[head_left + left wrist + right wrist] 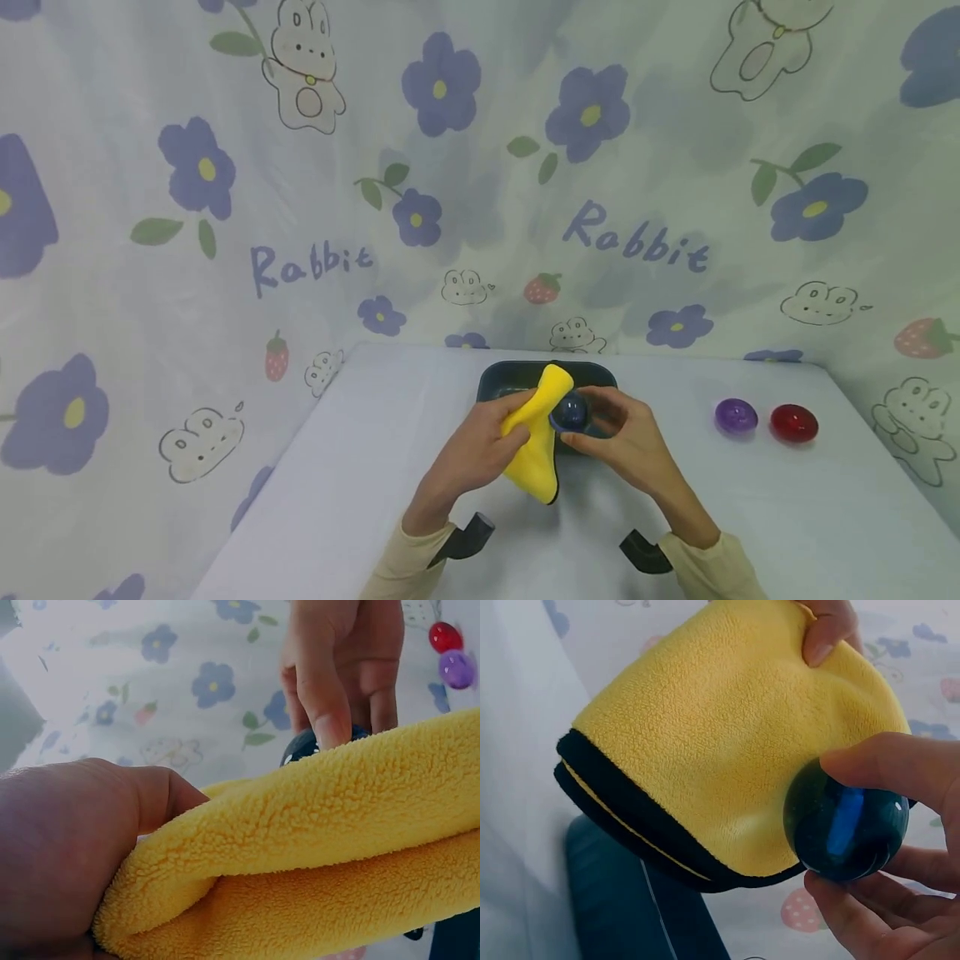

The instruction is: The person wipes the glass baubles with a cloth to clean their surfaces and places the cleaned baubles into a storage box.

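Observation:
My left hand [480,446] grips a folded yellow towel [536,454], fuzzy, with a dark border that shows in the right wrist view. Between the thumb and fingertips of my right hand [626,433] is a dark blue glassy ball [574,411]. The towel [720,765] hangs right beside the ball [847,825], which overlaps its lower edge in the right wrist view. Both hands are raised in front of a dark green tray [517,375], whose near side they partly hide. In the left wrist view, the towel [322,817] covers most of the ball.
To the right on the white table [750,517] lie a purple ball [737,416] and a red ball [793,423], side by side. A curtain [480,175] printed with rabbits and flowers rises behind the table and along its sides.

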A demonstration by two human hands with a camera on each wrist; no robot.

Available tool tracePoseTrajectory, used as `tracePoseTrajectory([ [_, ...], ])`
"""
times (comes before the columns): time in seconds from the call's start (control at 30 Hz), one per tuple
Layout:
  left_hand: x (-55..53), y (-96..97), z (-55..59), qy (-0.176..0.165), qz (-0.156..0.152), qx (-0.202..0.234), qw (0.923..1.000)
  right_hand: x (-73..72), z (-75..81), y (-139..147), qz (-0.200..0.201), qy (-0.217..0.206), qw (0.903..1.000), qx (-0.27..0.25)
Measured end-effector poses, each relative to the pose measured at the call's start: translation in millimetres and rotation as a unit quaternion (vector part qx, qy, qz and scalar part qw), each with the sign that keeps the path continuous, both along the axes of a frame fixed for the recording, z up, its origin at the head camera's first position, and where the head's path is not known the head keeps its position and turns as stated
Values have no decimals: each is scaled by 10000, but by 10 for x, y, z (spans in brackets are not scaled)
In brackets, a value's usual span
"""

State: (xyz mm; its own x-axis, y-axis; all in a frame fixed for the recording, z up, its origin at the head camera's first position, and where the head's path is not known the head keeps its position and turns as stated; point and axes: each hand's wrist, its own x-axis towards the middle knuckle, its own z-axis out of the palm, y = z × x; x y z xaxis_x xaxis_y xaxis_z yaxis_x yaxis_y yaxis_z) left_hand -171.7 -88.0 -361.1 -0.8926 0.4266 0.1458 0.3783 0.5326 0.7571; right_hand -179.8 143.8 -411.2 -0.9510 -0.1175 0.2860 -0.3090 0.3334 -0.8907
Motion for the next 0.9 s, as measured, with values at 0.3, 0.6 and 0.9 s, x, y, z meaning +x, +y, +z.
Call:
tracePoseTrajectory([
  [0.3, -22, 12, -23, 325, 166, 97, 9993, -19, -1, -15, 283, -101, 9992, 278],
  [0.6, -82, -14, -125, 389, 6, -146, 9991, 46, -81, -106, 912, 18, 9958, -97],
  [0.9, -99, -41, -102, 360, -5, -237, 9991, 63, -57, -132, 933, 171, 9938, -581],
])
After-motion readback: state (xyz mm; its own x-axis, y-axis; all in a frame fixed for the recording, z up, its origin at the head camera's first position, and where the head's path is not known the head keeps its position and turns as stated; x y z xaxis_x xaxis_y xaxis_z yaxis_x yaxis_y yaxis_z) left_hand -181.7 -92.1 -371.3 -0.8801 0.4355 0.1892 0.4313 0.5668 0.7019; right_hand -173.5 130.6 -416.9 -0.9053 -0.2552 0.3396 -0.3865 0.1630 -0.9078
